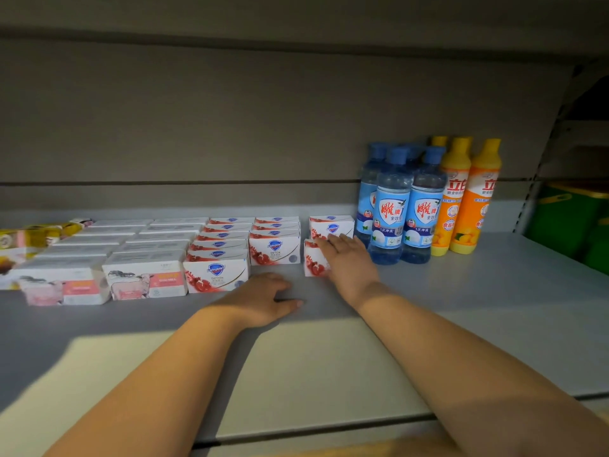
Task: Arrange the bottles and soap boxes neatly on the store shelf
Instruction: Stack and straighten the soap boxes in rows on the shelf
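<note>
1. Head view: most of the shelf (494,291) already looks tidy. The pink soap boxes (145,278) stand in two straight rows at the left, with two rows of red soap boxes (217,275) just beside them.
2. The blue bottles (389,209) and orange bottles (456,199) stand upright in a close group at the right, near the back wall.
3. What seems left is a pair of stray boxes between the red rows and the bottles. The front box (313,262) sits a little askew and forward of the back box (331,225), so neither lines up with its neighbours.
4. The right hand (349,258) lies over the front box. Its fingers (333,240) are straight and slightly spread, their tips reaching the back box, pressing rather than gripping.
5. The left hand (263,300) rests on the bare shelf in front of the red rows. Its fingers (280,282) are loosely bent and hold nothing.
</note>
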Action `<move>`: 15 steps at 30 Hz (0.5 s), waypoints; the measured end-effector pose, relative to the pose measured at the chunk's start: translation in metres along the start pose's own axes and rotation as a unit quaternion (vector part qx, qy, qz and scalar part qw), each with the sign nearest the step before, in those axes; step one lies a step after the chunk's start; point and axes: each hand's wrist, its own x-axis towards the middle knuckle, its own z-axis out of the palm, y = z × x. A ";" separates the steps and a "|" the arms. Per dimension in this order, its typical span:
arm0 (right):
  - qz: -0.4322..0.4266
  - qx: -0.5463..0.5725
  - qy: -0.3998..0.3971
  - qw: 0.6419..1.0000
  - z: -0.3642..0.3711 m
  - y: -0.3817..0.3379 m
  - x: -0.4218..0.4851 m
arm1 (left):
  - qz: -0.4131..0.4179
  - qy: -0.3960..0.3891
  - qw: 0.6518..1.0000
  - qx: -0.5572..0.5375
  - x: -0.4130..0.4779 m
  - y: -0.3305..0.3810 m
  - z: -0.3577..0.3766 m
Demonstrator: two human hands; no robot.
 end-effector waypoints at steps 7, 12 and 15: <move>-0.006 -0.008 -0.017 1.000 0.016 0.020 0.041 | 0.003 0.023 1.000 -0.003 0.003 -0.004 0.001; 0.004 0.004 -0.028 1.000 0.022 0.028 0.057 | 0.019 0.034 0.999 -0.017 0.005 -0.004 0.002; -0.001 0.009 -0.019 1.000 0.025 0.034 0.062 | 0.020 0.035 0.999 -0.027 0.006 -0.006 0.003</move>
